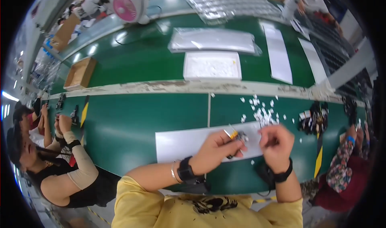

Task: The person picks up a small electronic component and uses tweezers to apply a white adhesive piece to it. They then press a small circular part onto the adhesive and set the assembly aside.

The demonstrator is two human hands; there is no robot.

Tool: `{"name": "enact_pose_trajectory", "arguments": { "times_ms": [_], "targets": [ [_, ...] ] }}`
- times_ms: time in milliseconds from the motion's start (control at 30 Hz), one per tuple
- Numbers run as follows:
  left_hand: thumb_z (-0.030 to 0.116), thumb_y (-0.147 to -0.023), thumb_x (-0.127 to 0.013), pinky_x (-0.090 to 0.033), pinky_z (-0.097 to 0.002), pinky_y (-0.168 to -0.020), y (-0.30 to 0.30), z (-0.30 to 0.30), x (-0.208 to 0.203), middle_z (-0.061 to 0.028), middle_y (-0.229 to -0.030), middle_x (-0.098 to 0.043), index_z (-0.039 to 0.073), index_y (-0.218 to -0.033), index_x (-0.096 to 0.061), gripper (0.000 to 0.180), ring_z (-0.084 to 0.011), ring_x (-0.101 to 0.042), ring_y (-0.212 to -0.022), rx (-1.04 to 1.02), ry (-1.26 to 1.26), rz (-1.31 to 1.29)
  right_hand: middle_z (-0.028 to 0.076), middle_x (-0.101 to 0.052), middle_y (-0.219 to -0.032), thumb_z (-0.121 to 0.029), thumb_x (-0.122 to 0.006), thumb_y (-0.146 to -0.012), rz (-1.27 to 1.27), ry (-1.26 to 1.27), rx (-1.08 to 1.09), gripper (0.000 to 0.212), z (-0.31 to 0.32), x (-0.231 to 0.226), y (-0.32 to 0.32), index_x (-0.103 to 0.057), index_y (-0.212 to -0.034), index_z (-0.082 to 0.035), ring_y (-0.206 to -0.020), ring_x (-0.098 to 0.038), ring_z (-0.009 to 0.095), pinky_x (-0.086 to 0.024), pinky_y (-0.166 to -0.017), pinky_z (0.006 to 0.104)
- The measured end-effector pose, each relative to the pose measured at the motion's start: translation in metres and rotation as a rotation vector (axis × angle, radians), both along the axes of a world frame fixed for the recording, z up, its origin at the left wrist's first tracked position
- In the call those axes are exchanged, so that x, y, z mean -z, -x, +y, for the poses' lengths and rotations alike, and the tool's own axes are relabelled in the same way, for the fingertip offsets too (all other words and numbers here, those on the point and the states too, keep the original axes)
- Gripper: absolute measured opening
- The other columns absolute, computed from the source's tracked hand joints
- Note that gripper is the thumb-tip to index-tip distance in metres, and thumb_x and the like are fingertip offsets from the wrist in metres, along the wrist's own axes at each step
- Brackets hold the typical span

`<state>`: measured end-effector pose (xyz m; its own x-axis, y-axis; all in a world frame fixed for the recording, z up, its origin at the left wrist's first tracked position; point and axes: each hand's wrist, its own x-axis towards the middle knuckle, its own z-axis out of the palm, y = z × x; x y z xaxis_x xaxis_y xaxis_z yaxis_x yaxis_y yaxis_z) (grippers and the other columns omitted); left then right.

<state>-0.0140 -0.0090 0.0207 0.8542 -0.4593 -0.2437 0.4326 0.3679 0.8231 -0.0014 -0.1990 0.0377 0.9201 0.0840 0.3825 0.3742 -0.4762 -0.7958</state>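
Note:
My left hand (219,148) is closed round a small dark and silvery part (242,137) with a yellow piece (233,134) on it; its exact kind is too small to tell. Close by on the right, my right hand (277,143) has its fingers curled, thumb and forefinger pinched together. Whether something tiny sits in that pinch cannot be made out. Under both hands lies a long white sheet (177,144) on the green table. Many small white pieces (263,114) are scattered just beyond my right hand, some touching the sheet's far edge.
A pile of dark parts (315,119) lies to the right, by yellow-black tape (318,159). Beyond a pale ledge (161,86) stand a white tray (212,65) of small pieces, a cardboard box (79,73) and a pink fan (128,6). Co-workers sit at left (60,167) and right (341,179).

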Motion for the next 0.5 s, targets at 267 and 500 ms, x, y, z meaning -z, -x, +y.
{"name": "enact_pose_trajectory", "arguments": {
  "times_ms": [267,500],
  "targets": [
    [0.006,-0.088,-0.052,-0.05,-0.0222,-0.068,-0.006,-0.002,0.0,-0.0079,-0.091,-0.063,-0.002,-0.1,-0.057,0.015,-0.0106,-0.061,-0.076,-0.118,0.0,0.009,0.001,-0.058,-0.067,0.006,-0.063,-0.066,0.027,-0.093,-0.181,0.018,0.018,-0.003,-0.002,-0.061,-0.082,-0.002,-0.042,-0.036,0.004,-0.028,-0.041,0.0189],
    [0.0,-0.086,-0.053,-0.05,-0.0218,-0.069,0.001,-0.008,0.002,-0.0074,-0.092,-0.062,-0.002,-0.099,-0.057,0.014,-0.0104,-0.059,-0.078,-0.096,-0.004,-0.057,0.0,-0.053,-0.062,0.008,-0.059,-0.068,0.015,-0.026,-0.233,0.012,0.012,0.006,-0.004,-0.058,-0.077,-0.001,-0.043,-0.04,0.003,-0.03,-0.04,0.0181]
  ]
}}
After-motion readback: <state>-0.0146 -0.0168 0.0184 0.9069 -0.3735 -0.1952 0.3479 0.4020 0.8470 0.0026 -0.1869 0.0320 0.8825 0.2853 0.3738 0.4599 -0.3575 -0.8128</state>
